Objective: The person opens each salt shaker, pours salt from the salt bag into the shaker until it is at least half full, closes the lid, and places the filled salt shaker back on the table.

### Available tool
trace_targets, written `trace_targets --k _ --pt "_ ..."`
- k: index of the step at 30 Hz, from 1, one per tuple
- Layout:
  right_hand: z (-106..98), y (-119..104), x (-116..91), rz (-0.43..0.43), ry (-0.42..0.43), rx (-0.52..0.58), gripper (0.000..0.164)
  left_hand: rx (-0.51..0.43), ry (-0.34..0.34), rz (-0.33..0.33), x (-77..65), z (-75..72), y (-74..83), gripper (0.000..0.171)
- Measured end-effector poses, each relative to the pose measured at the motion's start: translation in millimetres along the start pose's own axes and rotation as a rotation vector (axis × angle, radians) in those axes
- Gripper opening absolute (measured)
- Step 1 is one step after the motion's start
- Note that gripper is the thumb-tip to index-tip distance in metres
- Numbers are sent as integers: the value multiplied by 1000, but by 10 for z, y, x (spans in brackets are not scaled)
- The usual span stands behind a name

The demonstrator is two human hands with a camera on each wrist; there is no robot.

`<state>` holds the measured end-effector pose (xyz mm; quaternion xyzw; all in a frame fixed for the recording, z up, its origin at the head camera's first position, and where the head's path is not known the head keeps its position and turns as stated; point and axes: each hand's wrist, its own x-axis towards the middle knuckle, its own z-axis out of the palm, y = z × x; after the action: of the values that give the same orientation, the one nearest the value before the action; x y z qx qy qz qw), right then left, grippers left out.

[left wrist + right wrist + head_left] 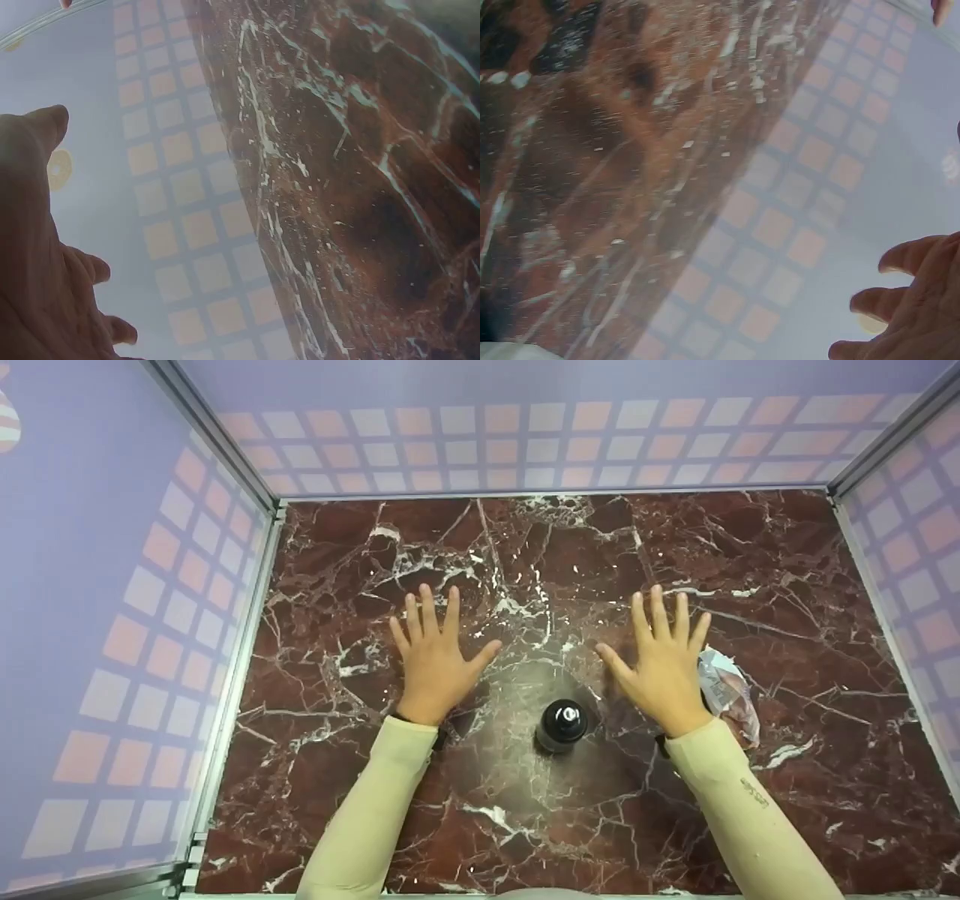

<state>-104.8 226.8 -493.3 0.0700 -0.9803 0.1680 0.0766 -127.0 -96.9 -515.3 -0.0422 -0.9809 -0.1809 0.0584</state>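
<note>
Both hands are spread with straight fingers and hold nothing. In the head view the left hand (436, 671) is over the left middle of the marbled table, and the right hand (664, 675) mirrors it on the other side. Between the forearms stands a dark bottle (564, 724) with a shiny black rounded top, seen from above; its contents cannot be made out. Just beside the right hand and wrist lies a crumpled clear plastic packet (729, 694) with pale and pinkish parts, partly covered by that arm. Each wrist view shows its hand's fingers at the frame edge, touching nothing.
A dark red table (555, 840) with white veins fills the work area. Lilac walls with pink and white squares (502, 420) enclose it at the back, left and right. Metal frame rails (225, 742) run along the table's sides.
</note>
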Motion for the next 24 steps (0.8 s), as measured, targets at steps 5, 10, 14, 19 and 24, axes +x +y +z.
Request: trace_targets --k 5,10,14,19,24 --pt "-127 -227 -155 -148 193 79 71 -186 103 51 -129 -85 146 88" --pt "-97 -428 -356 -261 243 226 50 -657 100 248 -421 100 354 50" --pt "23 -554 -519 -197 30 218 68 -912 -156 264 -695 405 444 68" --pt "156 -637 -608 -139 -68 122 75 -828 -341 221 -836 608 566 96" --pt "175 -683 -578 -99 -77 144 59 -668 -314 200 -790 711 673 82"
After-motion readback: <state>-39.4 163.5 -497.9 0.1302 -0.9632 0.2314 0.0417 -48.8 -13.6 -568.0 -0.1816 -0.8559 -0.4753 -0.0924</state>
